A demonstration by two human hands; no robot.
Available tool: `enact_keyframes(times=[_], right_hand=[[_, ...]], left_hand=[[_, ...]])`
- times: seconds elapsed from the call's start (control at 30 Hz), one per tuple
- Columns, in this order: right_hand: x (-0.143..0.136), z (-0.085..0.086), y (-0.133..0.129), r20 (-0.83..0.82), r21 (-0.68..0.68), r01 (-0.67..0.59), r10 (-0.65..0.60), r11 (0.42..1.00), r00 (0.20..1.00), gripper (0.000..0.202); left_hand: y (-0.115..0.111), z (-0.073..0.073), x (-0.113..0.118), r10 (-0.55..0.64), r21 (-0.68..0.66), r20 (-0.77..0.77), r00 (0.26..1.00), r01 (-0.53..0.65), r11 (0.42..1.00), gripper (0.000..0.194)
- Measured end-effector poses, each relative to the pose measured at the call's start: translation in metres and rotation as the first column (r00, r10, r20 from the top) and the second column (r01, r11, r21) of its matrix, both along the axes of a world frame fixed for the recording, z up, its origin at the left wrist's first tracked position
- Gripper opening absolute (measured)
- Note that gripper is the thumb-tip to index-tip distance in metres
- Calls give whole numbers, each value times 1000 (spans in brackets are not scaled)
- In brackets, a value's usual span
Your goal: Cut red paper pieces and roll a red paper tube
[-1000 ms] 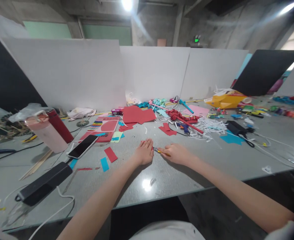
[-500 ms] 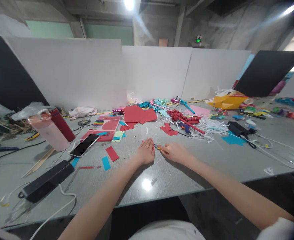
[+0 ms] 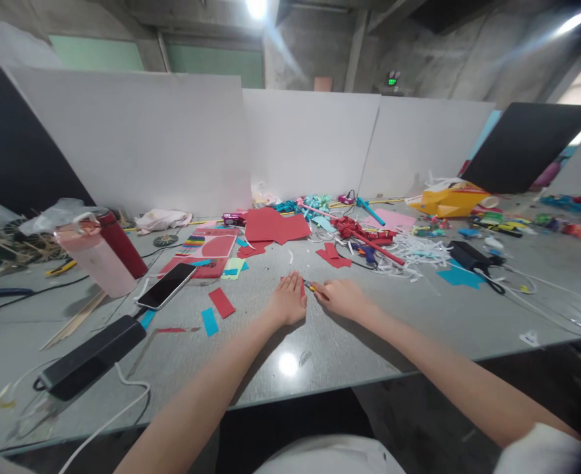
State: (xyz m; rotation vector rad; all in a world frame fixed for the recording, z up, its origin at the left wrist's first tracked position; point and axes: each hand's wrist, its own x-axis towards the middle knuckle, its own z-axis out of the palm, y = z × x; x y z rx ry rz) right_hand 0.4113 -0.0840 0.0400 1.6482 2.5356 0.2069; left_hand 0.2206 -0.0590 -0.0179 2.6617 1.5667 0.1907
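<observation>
My left hand (image 3: 289, 299) lies flat on the table, fingers stretched out together, pressing down on a small piece of red paper (image 3: 303, 289) that is mostly hidden beneath it. Close by on its right, my right hand (image 3: 342, 297) is closed around a utility knife (image 3: 311, 287) with some yellow on its handle. The blade end points left and lies at the right edge of the red paper; whether it touches is too small to tell. To the left of my hands lie a red paper strip (image 3: 222, 303) and a blue paper strip (image 3: 210, 322).
Large red paper (image 3: 275, 226) and white shreds (image 3: 416, 253) lie farther back. On the left are a phone (image 3: 168, 287), a black power strip (image 3: 93, 355), a pink bottle (image 3: 100, 260) and a red bottle (image 3: 122, 243). White panels (image 3: 310, 148) stand behind. A black adapter (image 3: 471, 257) sits right.
My right hand has shifted slightly left and away from me with the utility knife. The left hand stays flat in place on the red paper.
</observation>
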Motion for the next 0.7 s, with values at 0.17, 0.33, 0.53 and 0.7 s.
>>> enact_keyframes(times=[0.17, 0.33, 0.53, 0.7], right_hand=[[-1, -2, -6, 7, 9, -2, 2, 1000, 1000, 50], [-4, -4, 0, 13, 29, 64, -65, 998, 998, 52], [2, 0, 16, 15, 40, 49, -50, 998, 999, 51], [13, -9, 4, -40, 51, -32, 34, 998, 999, 50]], left_hand=[[0, 1, 0, -1, -13, 8, 1000, 1, 1000, 72], [-1, 3, 1, -2, -21, 13, 1000, 3, 1000, 72], [-1, 3, 0, -9, -12, 37, 999, 10, 1000, 72], [-3, 0, -2, -22, 26, 68, 997, 20, 999, 71]])
